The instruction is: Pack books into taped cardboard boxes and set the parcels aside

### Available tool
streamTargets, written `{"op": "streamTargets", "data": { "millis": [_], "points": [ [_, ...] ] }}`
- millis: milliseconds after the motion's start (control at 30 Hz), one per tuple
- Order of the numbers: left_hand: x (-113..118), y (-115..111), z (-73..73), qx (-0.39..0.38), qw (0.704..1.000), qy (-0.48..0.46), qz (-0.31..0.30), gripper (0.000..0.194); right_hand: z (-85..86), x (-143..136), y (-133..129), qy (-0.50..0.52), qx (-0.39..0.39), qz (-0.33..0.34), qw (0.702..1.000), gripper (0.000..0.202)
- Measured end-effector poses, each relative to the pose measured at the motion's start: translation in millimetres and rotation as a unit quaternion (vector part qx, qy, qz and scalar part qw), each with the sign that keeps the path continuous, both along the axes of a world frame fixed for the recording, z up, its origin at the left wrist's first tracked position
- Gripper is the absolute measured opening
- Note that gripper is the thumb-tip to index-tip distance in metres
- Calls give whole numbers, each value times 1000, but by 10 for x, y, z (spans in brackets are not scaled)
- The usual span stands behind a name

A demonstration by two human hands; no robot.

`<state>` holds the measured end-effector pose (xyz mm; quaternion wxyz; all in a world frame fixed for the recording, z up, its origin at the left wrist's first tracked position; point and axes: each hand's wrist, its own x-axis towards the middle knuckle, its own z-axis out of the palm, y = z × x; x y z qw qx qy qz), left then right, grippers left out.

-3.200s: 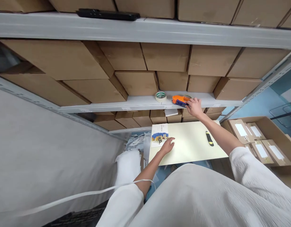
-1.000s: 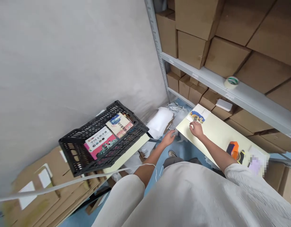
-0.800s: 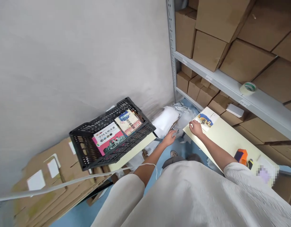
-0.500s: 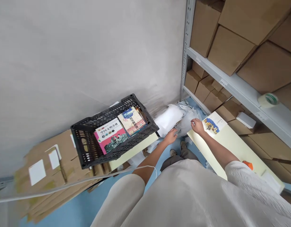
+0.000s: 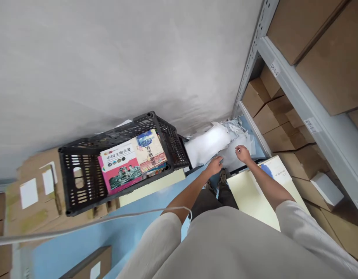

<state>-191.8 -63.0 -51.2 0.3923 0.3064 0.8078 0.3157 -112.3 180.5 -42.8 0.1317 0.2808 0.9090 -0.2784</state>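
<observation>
My left hand (image 5: pixel 215 166) is held over the floor in front of me with its fingers bent; whether anything is in it cannot be made out. To its right, my right hand (image 5: pixel 242 153) is closed in a pinch, with something small and pale at the fingertips. Beyond both hands lies a heap of white paper and plastic scraps (image 5: pixel 209 143). A black crate (image 5: pixel 85 209) on the left holds a pink and white book (image 5: pixel 122 164) and a cream book (image 5: pixel 151 151). Under my right forearm, a book with a blue patch (image 5: pixel 279 172) rests on a pale yellow surface (image 5: pixel 248 190).
Metal shelving (image 5: pixel 298 93) with cardboard boxes (image 5: pixel 321 159) stands on the right. Flattened cardboard (image 5: pixel 36 217) lies at the left, and another box (image 5: pixel 94 263) is at the bottom. A white cable (image 5: pixel 109 219) crosses towards my left arm. A grey wall (image 5: pixel 123 58) rises ahead.
The view has turned and shifted, so the crate appears further left and the shelving larger. Both hands remain above the scraps, and my right hand's fingers look more closed together.
</observation>
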Motion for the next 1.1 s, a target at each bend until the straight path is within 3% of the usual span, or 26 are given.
{"op": "streamTargets", "data": {
  "millis": [167,333,567,733,833,933,1100],
  "points": [
    [-197,314,-497,-50,999,-17,9,51,-538,-273,230,-43,3,13,999,30],
    [-390,538,-1146,-61,997,-39,37,47,-1205,-562,374,-72,5,26,997,30],
    [-527,651,-2165,-107,992,-55,49,51,-2275,-895,456,-136,5,16,991,35],
    [-601,683,-2757,-153,985,-55,51,60,-2925,-1090,461,-123,-2,23,992,43],
    [-613,689,-3019,-176,982,-58,50,65,-3193,-1202,441,-133,-1,41,990,46],
    [-603,661,-3202,-178,981,-67,42,68,-3351,-1294,406,-149,-6,64,987,49],
    [-566,574,-3304,-186,978,-94,30,68,-3396,-1353,320,-192,-27,75,978,53]
  ]
}}
